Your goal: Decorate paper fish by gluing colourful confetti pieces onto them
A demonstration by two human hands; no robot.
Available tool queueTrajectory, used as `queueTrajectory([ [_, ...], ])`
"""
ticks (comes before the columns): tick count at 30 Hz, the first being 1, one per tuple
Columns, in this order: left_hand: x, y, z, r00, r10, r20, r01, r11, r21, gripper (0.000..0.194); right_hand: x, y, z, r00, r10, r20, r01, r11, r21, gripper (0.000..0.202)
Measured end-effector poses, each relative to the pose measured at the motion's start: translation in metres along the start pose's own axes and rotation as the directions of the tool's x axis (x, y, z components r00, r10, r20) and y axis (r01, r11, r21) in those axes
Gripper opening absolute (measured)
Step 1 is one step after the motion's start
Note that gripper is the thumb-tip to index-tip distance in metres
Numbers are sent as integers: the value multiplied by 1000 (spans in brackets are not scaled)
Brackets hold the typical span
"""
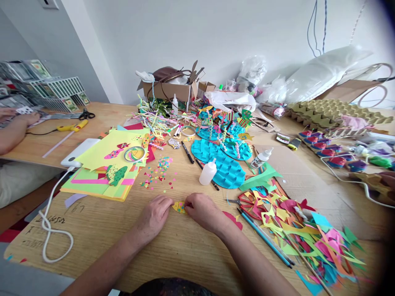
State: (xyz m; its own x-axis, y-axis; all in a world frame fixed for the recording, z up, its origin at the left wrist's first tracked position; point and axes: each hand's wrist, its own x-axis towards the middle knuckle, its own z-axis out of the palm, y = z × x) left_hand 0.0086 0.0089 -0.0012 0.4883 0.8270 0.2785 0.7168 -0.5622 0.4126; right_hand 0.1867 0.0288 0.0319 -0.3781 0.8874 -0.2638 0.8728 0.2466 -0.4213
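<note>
A small yellow paper fish (178, 206) with coloured dots lies low over the table between my two hands. The fingertips of my left hand (156, 213) are closed at its left end. My right hand (201, 210) is curled in a pinch at the other end, hiding part of the fish. Beyond them, small coloured paper dots (161, 177) are scattered on the wood. A white glue bottle (207, 173) stands upright past my right hand. Partly under my right forearm lies a red paper piece (233, 220).
Yellow and green paper sheets (95, 187) with paper fish stand stacked at left, near a white cable (46, 230). Blue egg-tray pieces (226, 172) sit ahead. Red-handled scissors (247, 205), pencils (267, 238) and paper scraps (311, 238) are at right. A co-worker's hand (29, 118) shows far left.
</note>
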Motion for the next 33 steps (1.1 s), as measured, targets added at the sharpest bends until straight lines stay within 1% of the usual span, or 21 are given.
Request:
queueTrajectory([
  [6, 1, -1, 1, 1000, 1, -17, -1, 1000, -2, 20, -1, 0, 0, 1000, 13, -13, -13, 1000, -3, 24],
  [13, 0, -1, 1, 1000, 0, -19, 0, 1000, 4, 21, 1, 0, 4, 1000, 13, -26, -13, 1000, -6, 23],
  [15, 0, -1, 2, 1000, -3, -23, 2, 1000, -18, 21, -2, -2, -3, 999, 16, -33, -16, 1000, -6, 22],
  [17, 1, -1, 2, 999, -13, -31, 12, 998, -62, 21, -13, -6, -17, 998, 1, -70, 0, 1000, 12, 21],
  [19, 2, -1, 0, 998, -53, -21, 50, 991, -125, 20, -31, -11, -36, 980, -90, -179, 110, 988, 108, 19],
  [22, 5, -2, -14, 983, -180, 38, 183, 951, -250, 18, -65, -17, -60, 940, -184, -287, 240, 955, 174, 17],
  [23, 6, -3, -21, 972, -228, 47, 232, 927, -293, 17, -76, -18, -63, 926, -227, -302, 289, 941, 177, 18],
  [24, 7, -5, -28, 961, -276, 30, 270, 904, -332, 16, -84, -19, -64, 916, -275, -290, 332, 928, 168, 19],
  [26, 9, -7, -45, 935, -356, -6, 330, 872, -362, 16, -94, -16, -56, 906, -362, -221, 397, 907, 141, 21],
  [27, 9, -9, -54, 922, -386, -36, 347, 863, -367, 17, -96, -14, -49, 904, -383, -189, 407, 907, 109, 22],
  [28, 9, -11, -61, 914, -401, -64, 352, 860, -370, 18, -95, -11, -41, 899, -395, -188, 414, 907, 74, 22],
  [30, 9, -14, -74, 903, -414, -116, 352, 866, -354, 19, -90, -3, -23, 899, -400, -176, 409, 913, 12, 22],
  [33, 8, -17, -86, 898, -411, -155, 360, 891, -277, 19, -81, 8, 1, 904, -395, -164, 397, 917, -22, 21],
])
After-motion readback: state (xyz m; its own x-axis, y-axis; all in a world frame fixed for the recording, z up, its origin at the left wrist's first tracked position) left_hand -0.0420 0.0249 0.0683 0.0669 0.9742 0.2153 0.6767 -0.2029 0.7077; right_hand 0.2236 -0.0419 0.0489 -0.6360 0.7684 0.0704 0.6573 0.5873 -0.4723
